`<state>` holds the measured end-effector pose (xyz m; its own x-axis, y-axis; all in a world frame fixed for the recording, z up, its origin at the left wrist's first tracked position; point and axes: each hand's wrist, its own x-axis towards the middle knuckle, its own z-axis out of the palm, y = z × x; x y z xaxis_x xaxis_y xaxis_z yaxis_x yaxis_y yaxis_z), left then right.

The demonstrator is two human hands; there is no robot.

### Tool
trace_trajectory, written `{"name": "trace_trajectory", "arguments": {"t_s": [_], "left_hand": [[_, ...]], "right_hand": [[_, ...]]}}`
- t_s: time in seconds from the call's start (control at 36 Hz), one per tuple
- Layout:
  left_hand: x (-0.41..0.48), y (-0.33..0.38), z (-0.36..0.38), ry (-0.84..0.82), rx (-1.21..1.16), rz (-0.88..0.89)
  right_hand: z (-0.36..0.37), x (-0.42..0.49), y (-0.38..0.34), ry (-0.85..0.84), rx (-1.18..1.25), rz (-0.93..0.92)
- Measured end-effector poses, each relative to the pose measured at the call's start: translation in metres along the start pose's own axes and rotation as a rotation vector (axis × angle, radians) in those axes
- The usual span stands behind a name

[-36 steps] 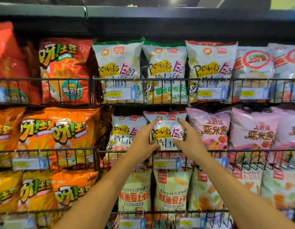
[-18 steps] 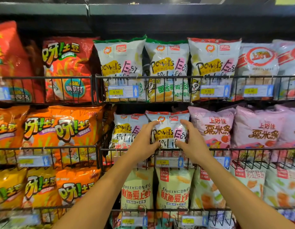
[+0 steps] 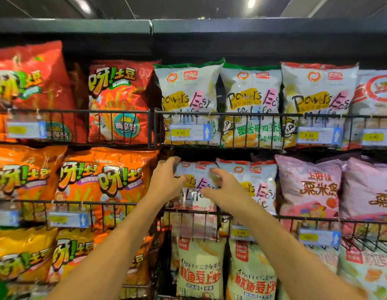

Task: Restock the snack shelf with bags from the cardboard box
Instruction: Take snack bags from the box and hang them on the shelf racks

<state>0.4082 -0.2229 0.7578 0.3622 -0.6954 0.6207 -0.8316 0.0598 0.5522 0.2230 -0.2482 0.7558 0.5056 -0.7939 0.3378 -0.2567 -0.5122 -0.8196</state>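
A white snack bag [image 3: 196, 187] with a red top edge stands at the left end of the middle wire shelf [image 3: 296, 217]. My left hand [image 3: 166, 182] grips its upper left edge, fingers curled over the top corner. My right hand [image 3: 225, 189] holds its right side, fingers bent into the gap beside a second matching white bag [image 3: 259, 187]. Both forearms reach up from the bottom of the view. The cardboard box is out of view.
Pink bags [image 3: 307, 191] fill the shelf to the right, orange bags [image 3: 106, 180] the section to the left. Above, a rack [image 3: 231, 114] holds three white bags with green or red tops. Pale green bags [image 3: 199, 271] sit below. Price tags hang on the wire fronts.
Both hands have moved from the second white bag to the white bag on its left. The view has shifted, so the shelves sit lower and further right in the frame.
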Motion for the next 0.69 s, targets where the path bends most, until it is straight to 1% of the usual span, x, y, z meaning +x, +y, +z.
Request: {"name": "trace_trajectory", "arguments": {"t_s": [0.06,0.11,0.17,0.22,0.36,0.42,0.53,0.61,0.69], "left_hand": [[0.003,-0.003,0.002,-0.089,0.030,-0.050],[0.007,-0.006,0.006,-0.210,0.011,-0.119],[0.011,-0.010,0.009,-0.227,-0.027,-0.169],[0.014,-0.013,0.010,-0.201,-0.060,-0.162],[0.008,-0.015,0.005,-0.160,-0.202,-0.105],[0.003,-0.014,0.000,-0.138,-0.236,-0.060],[-0.005,-0.018,-0.010,-0.127,-0.321,-0.013],[-0.013,-0.022,-0.016,-0.102,-0.312,0.004],[-0.019,-0.023,-0.020,-0.091,-0.324,0.024]], "right_hand": [[0.011,0.016,-0.002,0.066,-0.044,0.058],[0.019,0.028,-0.003,0.091,-0.077,0.121],[0.026,0.038,-0.001,0.105,-0.096,0.165],[0.032,0.046,0.001,0.143,-0.072,0.192],[0.029,0.045,0.002,0.144,0.006,0.118],[0.026,0.039,0.001,0.165,-0.002,0.045],[0.021,0.029,0.001,0.177,-0.099,-0.070],[0.016,0.021,0.002,0.186,-0.195,-0.145],[0.011,0.015,0.005,0.170,-0.244,-0.164]]}}
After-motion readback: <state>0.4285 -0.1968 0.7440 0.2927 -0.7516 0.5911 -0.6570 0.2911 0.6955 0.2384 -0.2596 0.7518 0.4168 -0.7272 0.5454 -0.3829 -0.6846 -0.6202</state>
